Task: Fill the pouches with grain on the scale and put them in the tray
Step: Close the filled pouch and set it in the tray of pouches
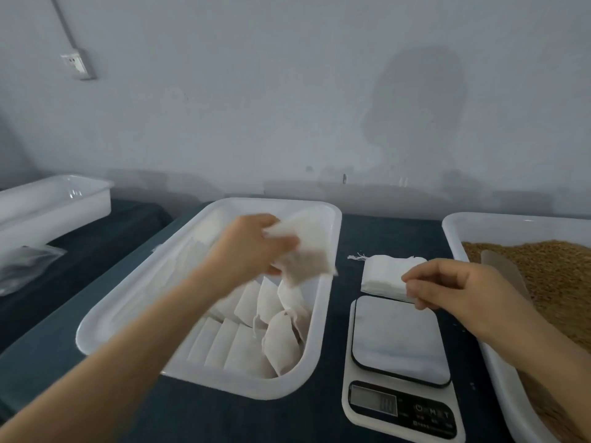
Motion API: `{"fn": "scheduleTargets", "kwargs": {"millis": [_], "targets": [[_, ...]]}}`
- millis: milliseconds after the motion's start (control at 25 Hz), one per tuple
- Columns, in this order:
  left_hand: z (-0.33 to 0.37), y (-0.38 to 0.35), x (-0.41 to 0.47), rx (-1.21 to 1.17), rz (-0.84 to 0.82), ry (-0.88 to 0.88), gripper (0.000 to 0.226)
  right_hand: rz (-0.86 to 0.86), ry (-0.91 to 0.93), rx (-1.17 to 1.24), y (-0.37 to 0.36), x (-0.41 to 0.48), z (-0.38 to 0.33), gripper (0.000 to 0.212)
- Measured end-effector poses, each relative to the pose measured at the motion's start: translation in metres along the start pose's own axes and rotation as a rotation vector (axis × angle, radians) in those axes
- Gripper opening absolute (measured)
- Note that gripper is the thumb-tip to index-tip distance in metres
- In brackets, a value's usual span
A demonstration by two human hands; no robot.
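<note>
Filled white pouch (307,247) held over white tray (96,330) of filled pouches (256,350); empty pouch stack (383,276) behind scale (399,340); grain (559,276) far right.

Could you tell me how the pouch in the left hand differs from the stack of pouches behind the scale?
The pouch in the left hand is single, with brownish fill showing through; the stack is many flat, plain white pouches. The held pouch hangs over the tray; the stack lies on the table, where the right hand pinches its edge. Both are white fabric.
</note>
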State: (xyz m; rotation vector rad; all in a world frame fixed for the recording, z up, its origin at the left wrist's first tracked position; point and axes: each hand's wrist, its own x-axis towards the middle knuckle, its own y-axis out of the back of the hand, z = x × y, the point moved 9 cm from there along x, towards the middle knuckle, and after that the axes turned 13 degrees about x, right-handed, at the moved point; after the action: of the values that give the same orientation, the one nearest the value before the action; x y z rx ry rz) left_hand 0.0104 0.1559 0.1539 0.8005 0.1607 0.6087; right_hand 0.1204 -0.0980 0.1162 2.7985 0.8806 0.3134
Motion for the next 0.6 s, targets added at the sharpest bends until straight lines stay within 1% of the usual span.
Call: {"fn": "scheduleTargets", "kwargs": {"millis": [120,200,280,360,400,440,480,520,600], "targets": [[-0.046,0.037,0.056,0.119,0.189,0.108,0.02,0.048,0.01,0.021,0.006,0.001,-0.001,0.009],[-0.083,0.04,0.081,0.164,0.208,0.217,0.024,0.067,0.02,0.051,0.008,0.001,-0.002,0.009],[-0.122,0.027,0.091,0.252,0.111,0.333,0.024,0.077,0.015,0.046,0.01,0.002,-0.002,0.01],[-0.151,0.014,0.09,0.33,-0.005,0.423,0.016,0.073,-0.001,0.031,0.009,0.002,0.0,0.01],[-0.16,0.011,0.089,0.336,-0.028,0.454,0.011,0.062,-0.008,0.023,0.007,0.002,0.001,0.01],[-0.167,0.01,0.089,0.315,-0.037,0.473,0.008,0.043,-0.016,0.008,0.005,0.002,0.002,0.01],[-0.172,0.01,0.088,0.259,-0.036,0.493,0.009,0.018,-0.025,-0.017,0.001,0.001,0.003,0.01],[-0.177,0.008,0.087,0.19,-0.041,0.517,0.015,-0.01,-0.034,-0.052,-0.002,0.001,0.004,0.009],[-0.181,-0.003,0.084,0.1,-0.109,0.546,0.022,-0.052,-0.052,-0.107,-0.008,-0.001,0.005,0.008]]}}
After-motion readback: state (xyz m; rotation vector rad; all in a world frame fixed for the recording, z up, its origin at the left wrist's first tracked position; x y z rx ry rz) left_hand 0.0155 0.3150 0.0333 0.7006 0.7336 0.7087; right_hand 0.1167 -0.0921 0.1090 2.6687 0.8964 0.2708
